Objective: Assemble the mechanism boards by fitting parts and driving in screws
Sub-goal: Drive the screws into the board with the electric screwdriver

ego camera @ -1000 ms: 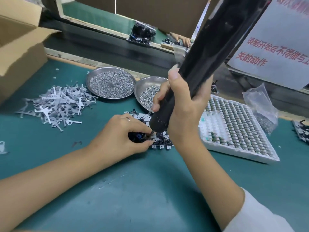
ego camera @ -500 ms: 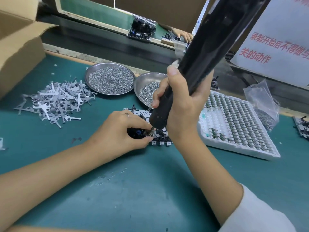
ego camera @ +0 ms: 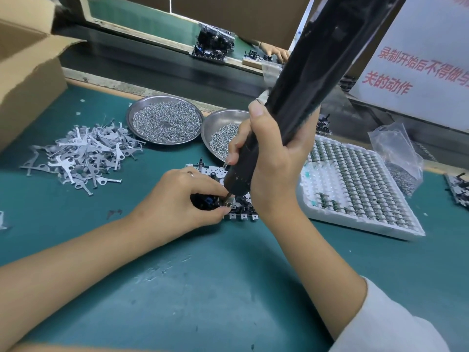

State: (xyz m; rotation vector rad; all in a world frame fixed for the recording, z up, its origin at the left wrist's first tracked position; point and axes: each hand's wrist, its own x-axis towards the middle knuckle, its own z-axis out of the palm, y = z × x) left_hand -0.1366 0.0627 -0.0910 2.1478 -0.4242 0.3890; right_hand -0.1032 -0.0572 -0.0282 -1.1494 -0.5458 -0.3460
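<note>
A silver mechanism board [ego camera: 213, 172] with black parts lies on the green mat, mostly hidden by my hands. My right hand [ego camera: 274, 163] grips a long black electric screwdriver [ego camera: 312, 80], tilted, its bit down on the board's near edge. My left hand [ego camera: 182, 199] pinches the board's black and blue part right beside the bit. Two steel dishes hold screws: a large one [ego camera: 165, 121] and a smaller one [ego camera: 223, 138] behind the board. A pile of grey metal levers [ego camera: 81, 156] lies to the left.
A white tray [ego camera: 360, 189] of small components sits to the right, with a clear plastic bag [ego camera: 398, 158] beyond it. A cardboard box [ego camera: 28, 72] stands at far left. Another board [ego camera: 459, 189] lies at the right edge. Across the conveyor, another person's hand [ego camera: 275, 52] works.
Both hands stay on the board with the screwdriver bit at the same spot; only the camera view has shifted slightly.
</note>
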